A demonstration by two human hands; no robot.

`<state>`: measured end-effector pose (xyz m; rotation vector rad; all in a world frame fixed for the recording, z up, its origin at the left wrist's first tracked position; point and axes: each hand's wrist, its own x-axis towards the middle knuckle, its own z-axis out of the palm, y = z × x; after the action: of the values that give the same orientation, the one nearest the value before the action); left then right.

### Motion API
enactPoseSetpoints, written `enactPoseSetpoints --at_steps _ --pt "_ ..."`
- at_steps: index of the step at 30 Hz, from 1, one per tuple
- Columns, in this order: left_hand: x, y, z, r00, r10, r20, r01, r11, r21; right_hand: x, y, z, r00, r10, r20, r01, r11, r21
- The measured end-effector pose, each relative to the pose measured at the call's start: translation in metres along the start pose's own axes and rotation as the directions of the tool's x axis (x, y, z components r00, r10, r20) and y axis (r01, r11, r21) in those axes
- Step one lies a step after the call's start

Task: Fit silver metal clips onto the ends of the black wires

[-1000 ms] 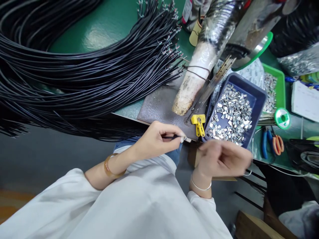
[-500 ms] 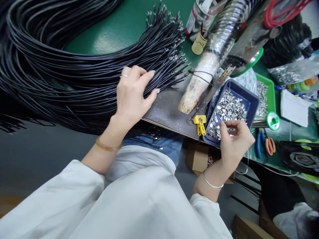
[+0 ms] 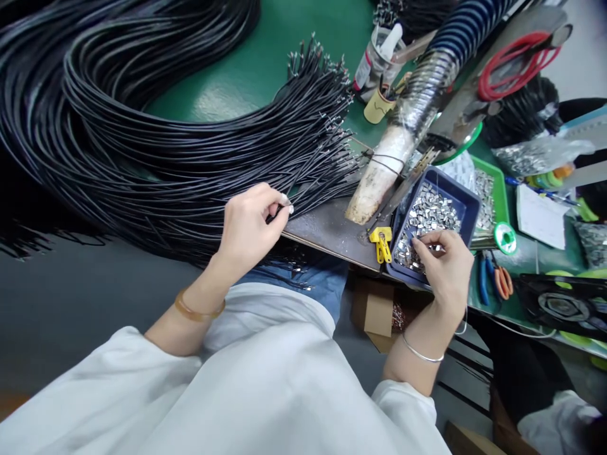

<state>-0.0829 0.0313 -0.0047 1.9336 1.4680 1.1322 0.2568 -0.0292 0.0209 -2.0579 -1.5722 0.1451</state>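
Fingers (image 3: 285,201) of the left hand (image 3: 249,222) nearly meet at the edge of a thick black cable bundle (image 3: 203,148) on a green desk (image 3: 222,95); the right hand (image 3: 444,262) keeps its own narrow over small silvery metal pieces (image 3: 435,212) in a dark-blue plastic tray (image 3: 468,212). Whether either holds anything, I cannot tell. A yellow plastic clip (image 3: 380,237) sits beside the tray.

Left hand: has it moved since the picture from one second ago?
Yes. Judged against the yellow clip, the left hand is now farther left and higher in the view, at the black cables.
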Motion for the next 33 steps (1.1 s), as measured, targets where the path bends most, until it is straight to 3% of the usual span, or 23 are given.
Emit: enactPoseSetpoints --at_steps 3,5,8,9,11,12,13,14,15,16,17,18,19,23,27,30,33 --pt "0.004 -0.005 0.005 0.99 -0.11 -0.085 0.099 0.987 -0.129 -0.002 0.001 0.002 0.999 -0.015 -0.037 0.012 0.996 -0.085" --pt "0.004 -0.008 0.007 0.96 -0.174 -0.222 0.117 0.962 -0.248 -0.005 0.001 0.006 0.996 -0.01 -0.084 -0.001 0.991 -0.135" --pt "0.0 -0.007 0.002 0.863 -0.212 -0.459 0.02 0.921 -0.389 -0.009 0.003 0.01 0.988 -0.018 -0.155 -0.003 0.991 -0.135" --pt "-0.003 -0.004 -0.002 0.863 -0.205 -0.463 -0.015 0.904 -0.428 -0.009 0.004 0.011 0.983 -0.022 -0.183 0.001 0.993 -0.115" --pt "-0.006 0.007 -0.009 0.946 -0.163 -0.281 -0.016 0.839 -0.543 -0.01 0.001 0.012 0.963 -0.019 -0.267 0.01 0.999 -0.036" --pt "-0.007 0.013 -0.011 0.991 -0.104 -0.079 0.032 0.78 -0.625 -0.011 -0.003 0.012 0.948 -0.007 -0.318 0.018 0.999 0.03" --pt "-0.007 0.02 -0.011 0.98 -0.002 0.197 0.139 0.712 -0.689 -0.013 -0.009 0.012 0.932 0.013 -0.363 0.031 0.993 0.115" --pt "-0.006 0.026 -0.009 0.889 0.1 0.446 0.279 0.655 -0.702 -0.015 -0.017 0.012 0.917 0.042 -0.397 0.049 0.975 0.218" --pt "-0.006 0.032 -0.004 0.755 0.192 0.626 0.403 0.618 -0.675 -0.018 -0.027 0.012 0.91 0.072 -0.409 0.073 0.942 0.329" --pt "-0.005 0.038 0.003 0.635 0.237 0.736 0.507 0.592 -0.627 -0.022 -0.037 0.013 0.915 0.092 -0.393 0.096 0.896 0.433" --pt "-0.004 0.042 0.011 0.572 0.228 0.788 0.582 0.564 -0.586 -0.027 -0.048 0.015 0.923 0.104 -0.369 0.111 0.849 0.517" --pt "-0.004 0.045 0.02 0.568 0.18 0.803 0.63 0.533 -0.565 -0.033 -0.058 0.017 0.924 0.105 -0.366 0.131 0.816 0.564" --pt "-0.004 0.047 0.029 0.592 0.115 0.798 0.656 0.505 -0.56 -0.039 -0.067 0.021 0.916 0.098 -0.39 0.159 0.802 0.576" --pt "-0.007 0.051 0.05 0.718 -0.096 0.689 0.637 0.49 -0.596 -0.059 -0.084 0.041 0.894 -0.054 -0.445 0.294 0.819 0.493" --pt "-0.012 0.053 0.052 0.775 -0.093 0.625 0.567 0.538 -0.624 -0.067 -0.082 0.057 0.946 -0.118 -0.301 0.269 0.804 0.53" --pt "-0.014 0.054 0.051 0.787 -0.072 0.613 0.534 0.579 -0.617 -0.066 -0.08 0.06 0.976 -0.115 -0.188 0.204 0.791 0.576" --pt "-0.014 0.056 0.052 0.79 -0.072 0.609 0.513 0.622 -0.592 -0.065 -0.079 0.059 0.979 -0.09 -0.181 0.182 0.782 0.596"
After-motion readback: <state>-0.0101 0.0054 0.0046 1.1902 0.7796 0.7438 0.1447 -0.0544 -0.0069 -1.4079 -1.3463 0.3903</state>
